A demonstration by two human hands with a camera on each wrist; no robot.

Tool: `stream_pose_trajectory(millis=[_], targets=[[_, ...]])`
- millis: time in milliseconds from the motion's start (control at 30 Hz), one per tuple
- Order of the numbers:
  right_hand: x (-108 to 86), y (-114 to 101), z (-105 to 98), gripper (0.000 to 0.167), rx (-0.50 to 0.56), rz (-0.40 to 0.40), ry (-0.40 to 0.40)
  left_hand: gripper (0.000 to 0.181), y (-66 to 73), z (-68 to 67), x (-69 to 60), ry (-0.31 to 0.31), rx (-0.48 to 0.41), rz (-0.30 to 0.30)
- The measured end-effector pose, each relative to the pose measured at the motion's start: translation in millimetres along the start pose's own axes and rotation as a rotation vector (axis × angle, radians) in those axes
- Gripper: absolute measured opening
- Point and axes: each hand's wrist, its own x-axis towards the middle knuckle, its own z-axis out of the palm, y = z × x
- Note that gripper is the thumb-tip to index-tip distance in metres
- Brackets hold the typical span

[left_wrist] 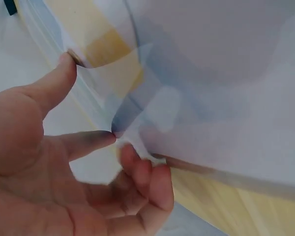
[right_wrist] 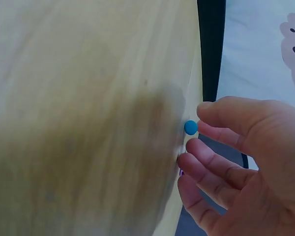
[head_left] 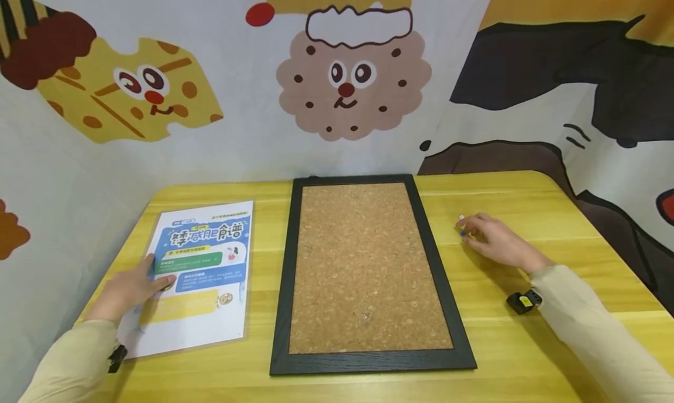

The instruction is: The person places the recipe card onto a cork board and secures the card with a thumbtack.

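At the right of the head view, the right hand point(head_left: 495, 242) reaches down to the counter point(head_left: 532, 201), thumb and fingers bent and apart about a blue pin point(right_wrist: 190, 127); whether they touch it I cannot tell; at the left, the left hand point(head_left: 126, 289) pinches the edge of a printed sheet point(head_left: 226, 324), thumb over its face; mid-frame lies a black-framed corkboard point(head_left: 363, 262); patterned cloth point(head_left: 253, 145) fills the top; picking up the pin seems the step in hand; next probably calls for a careful fingertip pinch.

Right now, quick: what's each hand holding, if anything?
Left hand: holding the laminated sheet by its edge.
Right hand: open, close beside the blue pin.
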Motion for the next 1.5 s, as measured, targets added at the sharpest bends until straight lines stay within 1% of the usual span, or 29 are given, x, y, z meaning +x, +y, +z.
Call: stream_pose_trajectory(millis=[200, 300, 400, 467, 567, 633, 733, 800, 867, 933, 1000, 1033, 1133, 1200, 1267, 1367, 1433, 1500], targets=[[2.5, 6, 3, 0.023, 0.059, 0.031, -0.006, 0.097, 0.8, 2.3, -2.6, 0.073, -0.002, -0.015], [5.0, 8, 3, 0.021, 0.111, 0.051, -0.006, 0.098, -1.0, 2.8, -1.8, 0.101, -0.021, -0.021], [7.9, 9, 4, 0.018, 0.154, 0.064, -0.005, 0.102, -4.0, 1.4, 0.7, 0.127, -0.031, -0.014], [8.9, 10, 5, 0.016, 0.178, 0.068, -0.006, 0.106, -8.3, 1.9, 3.1, 0.123, -0.047, -0.002], [9.2, 12, 7, 0.015, 0.196, 0.069, -0.006, 0.111, -15.2, 3.4, 6.1, 0.096, -0.081, -0.002], [9.6, 13, 8, 0.014, 0.201, 0.068, 0.002, 0.115, -20.1, 3.9, 7.5, 0.069, -0.150, 0.006], [11.1, 15, 10, 0.015, 0.201, 0.067, 0.015, 0.114, -24.0, 3.6, 6.6, 0.069, -0.284, 0.035], [12.0, 16, 10, 0.016, 0.205, 0.073, 0.017, 0.108, -25.2, 4.5, 6.0, 0.091, -0.375, 0.077], [12.9, 16, 11, 0.016, 0.210, 0.073, 0.017, 0.099, -24.9, 5.6, 5.3, 0.118, -0.435, 0.097], [14.0, 16, 10, 0.015, 0.215, 0.074, 0.018, 0.089, -25.0, 7.0, 5.0, 0.140, -0.475, 0.106], [16.0, 14, 10, 0.014, 0.224, 0.074, 0.021, 0.081, -25.5, 7.6, 3.8, 0.142, -0.516, 0.104], [17.4, 13, 9, 0.014, 0.229, 0.072, 0.023, 0.078, -26.1, 7.6, 2.5, 0.140, -0.552, 0.102], [21.2, 10, 6, 0.013, 0.248, 0.073, 0.025, 0.072, -27.7, 6.7, -2.1, 0.129, -0.710, 0.125], [23.4, 9, 5, 0.013, 0.260, 0.066, 0.033, 0.068, -28.3, 5.0, -4.5, 0.121, -0.850, 0.144], [24.7, 9, 4, 0.012, 0.265, 0.058, 0.045, 0.066, -28.3, 2.5, -6.1, 0.106, -1.001, 0.182], [25.4, 8, 2, 0.012, 0.271, 0.055, 0.063, 0.062, -26.7, -1.4, -7.2, 0.075, -1.195, 0.270], [26.1, 7, 1, 0.012, 0.266, 0.058, 0.073, 0.060, -25.0, -3.3, -7.9, 0.053, -1.283, 0.335], [27.3, 5, -1, 0.012, 0.258, 0.060, 0.084, 0.059, -22.9, -4.8, -8.8, 0.042, -1.335, 0.383]])
